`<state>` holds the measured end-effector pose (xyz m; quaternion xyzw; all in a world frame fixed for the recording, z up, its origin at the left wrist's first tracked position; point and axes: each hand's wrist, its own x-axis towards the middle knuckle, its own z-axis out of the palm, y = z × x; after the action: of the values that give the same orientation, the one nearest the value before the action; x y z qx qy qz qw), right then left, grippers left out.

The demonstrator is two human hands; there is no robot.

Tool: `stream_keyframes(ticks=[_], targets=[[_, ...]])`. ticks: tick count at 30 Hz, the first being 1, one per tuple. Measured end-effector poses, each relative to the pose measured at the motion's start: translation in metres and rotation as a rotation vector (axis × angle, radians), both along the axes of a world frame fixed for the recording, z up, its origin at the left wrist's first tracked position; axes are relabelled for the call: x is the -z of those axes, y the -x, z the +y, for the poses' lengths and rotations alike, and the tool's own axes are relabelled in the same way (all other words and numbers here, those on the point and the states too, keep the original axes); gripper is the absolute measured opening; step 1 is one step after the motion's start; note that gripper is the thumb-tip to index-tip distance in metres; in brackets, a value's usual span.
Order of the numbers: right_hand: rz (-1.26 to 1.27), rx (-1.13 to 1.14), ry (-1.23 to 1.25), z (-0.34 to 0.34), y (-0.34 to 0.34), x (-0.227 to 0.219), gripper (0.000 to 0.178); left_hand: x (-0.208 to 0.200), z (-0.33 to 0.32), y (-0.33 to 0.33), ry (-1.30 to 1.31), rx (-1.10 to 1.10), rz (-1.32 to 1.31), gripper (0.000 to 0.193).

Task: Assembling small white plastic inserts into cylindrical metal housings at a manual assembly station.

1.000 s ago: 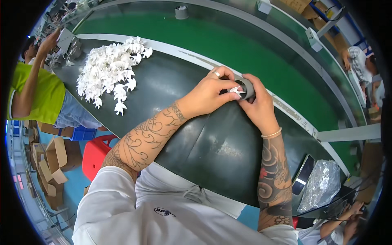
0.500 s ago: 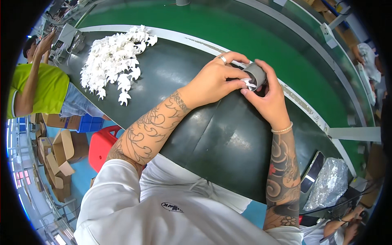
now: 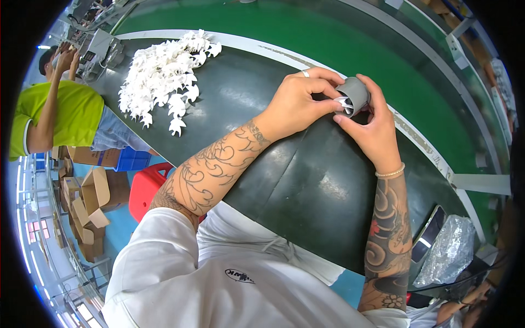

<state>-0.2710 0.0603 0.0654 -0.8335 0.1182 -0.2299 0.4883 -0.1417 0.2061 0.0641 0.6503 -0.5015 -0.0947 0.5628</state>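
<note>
In the head view, a dark, scuffed worktop (image 3: 328,191) spreads below the grey cylinder (image 3: 357,93), and a green belt (image 3: 306,49) runs beyond it. The cylinder is short, smooth and matte, its open mouth tilted leftward. The right hand (image 3: 377,131) grips its outside; the left hand (image 3: 303,101) pinches a small white piece (image 3: 344,104) between thumb and finger at that mouth. Fingertips and the wall hide much of the piece, so how deep it sits cannot be told; the cylinder's far end is turned away. Well left of the cylinder lie heaped white pieces (image 3: 161,76) with pointed tips; below right, a phone (image 3: 428,235) beside clear plastic (image 3: 451,251).
</note>
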Motion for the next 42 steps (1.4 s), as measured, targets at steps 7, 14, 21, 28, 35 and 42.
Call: stream_keyframes(ticks=[7,14,21,28,35,42], targets=[[0.028,-0.061,-0.026,0.002,0.0,-0.01,0.074,0.005,0.001,0.001,-0.034,0.002,0.157,0.019],[0.04,-0.083,-0.085,0.009,0.002,-0.009,0.071,0.001,0.002,-0.001,-0.035,0.176,0.586,0.031],[0.056,-0.082,-0.383,0.012,0.001,-0.011,0.072,0.001,-0.001,-0.008,-0.046,0.241,0.743,0.033],[0.204,-0.161,-0.313,0.009,0.002,-0.01,0.076,-0.003,0.011,-0.022,-0.191,0.374,0.516,0.03],[0.156,-0.142,0.232,0.019,-0.001,-0.011,0.066,-0.008,0.005,-0.001,-0.232,-0.032,0.139,0.039],[-0.115,0.299,0.448,0.018,-0.002,-0.011,0.018,-0.006,0.005,-0.018,-0.117,-0.227,0.179,0.028]])
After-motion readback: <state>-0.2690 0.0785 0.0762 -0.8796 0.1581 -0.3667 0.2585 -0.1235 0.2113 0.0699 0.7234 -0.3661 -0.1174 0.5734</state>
